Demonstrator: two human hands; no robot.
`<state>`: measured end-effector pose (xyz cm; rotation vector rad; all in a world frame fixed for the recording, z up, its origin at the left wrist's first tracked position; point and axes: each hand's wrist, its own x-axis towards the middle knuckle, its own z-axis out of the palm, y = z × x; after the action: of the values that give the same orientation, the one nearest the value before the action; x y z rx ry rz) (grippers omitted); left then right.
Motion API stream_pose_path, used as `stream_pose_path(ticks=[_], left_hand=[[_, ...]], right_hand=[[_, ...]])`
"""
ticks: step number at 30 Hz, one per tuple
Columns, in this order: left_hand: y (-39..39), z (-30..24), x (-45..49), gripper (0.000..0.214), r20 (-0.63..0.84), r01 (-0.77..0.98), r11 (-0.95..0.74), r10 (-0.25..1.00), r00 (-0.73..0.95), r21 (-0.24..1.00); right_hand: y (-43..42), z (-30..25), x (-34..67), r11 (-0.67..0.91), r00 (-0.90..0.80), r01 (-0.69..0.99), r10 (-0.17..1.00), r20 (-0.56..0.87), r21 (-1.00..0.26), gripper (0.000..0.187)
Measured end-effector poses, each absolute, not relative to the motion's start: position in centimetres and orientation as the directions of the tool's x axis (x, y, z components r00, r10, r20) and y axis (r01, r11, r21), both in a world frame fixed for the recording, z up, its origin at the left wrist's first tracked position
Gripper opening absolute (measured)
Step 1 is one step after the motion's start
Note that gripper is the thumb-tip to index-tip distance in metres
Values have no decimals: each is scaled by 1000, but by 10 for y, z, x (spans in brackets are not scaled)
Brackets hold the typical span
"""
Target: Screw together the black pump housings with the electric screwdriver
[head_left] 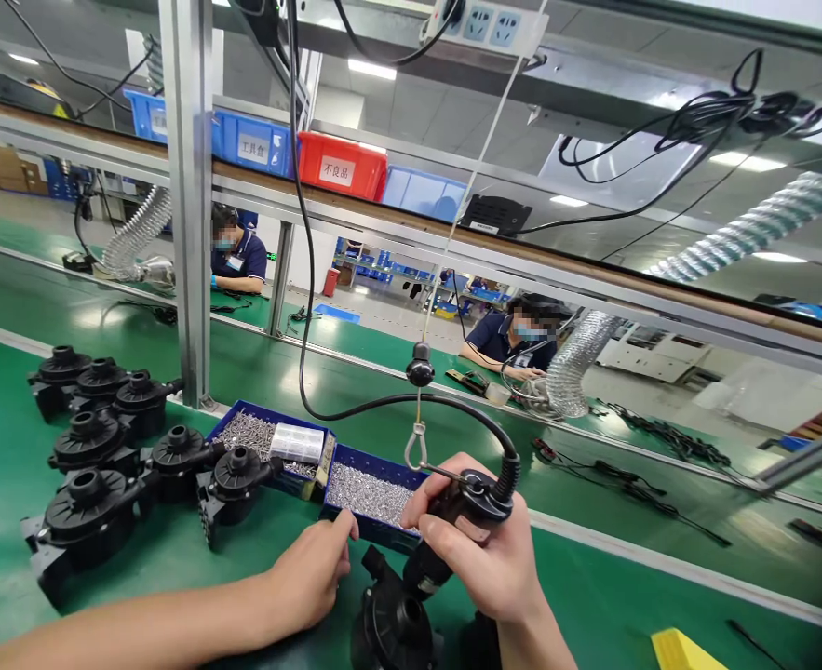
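My right hand [498, 558] is wrapped round a black electric screwdriver [445, 521], which hangs from a cord by a metal hook and points down. Its lower end is over a black pump housing [393, 628] at the bottom edge of the view. My left hand [313, 572] is closed, thumb and fingers together, beside the front of a blue tray of small screws [372, 493]. Whatever those fingers hold, if anything, is hidden. Left of that tray, a second blue tray [233, 407] contains longer screws and a silvery block [297, 443].
Several black pump housings [89, 512] stand on the green bench at left. A metal post [191, 214] rises behind them. A yellow block [686, 649] lies at lower right. Blue bins [253, 144] and a red bin [342, 167] line the shelf. Two people sit across the benches.
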<state>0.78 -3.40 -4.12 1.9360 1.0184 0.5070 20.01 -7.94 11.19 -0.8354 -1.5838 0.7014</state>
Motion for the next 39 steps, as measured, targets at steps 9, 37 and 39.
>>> stream_pose_path(ticks=[9,37,39], left_hand=[[-33,-54,25,45,-497,167,500,657,567,850],[-28,-26,8,56,-365,115,400,632,683,909],[-28,-23,7,70,-460,121,532,571,680,838]], right_hand=[[-88,116,191,494,-23,89,869,494,-865,13],[-103,112,181,649,135,-50,758,638,-759,18],[-103,111,177,640,125,-71,767,630,-765,17]])
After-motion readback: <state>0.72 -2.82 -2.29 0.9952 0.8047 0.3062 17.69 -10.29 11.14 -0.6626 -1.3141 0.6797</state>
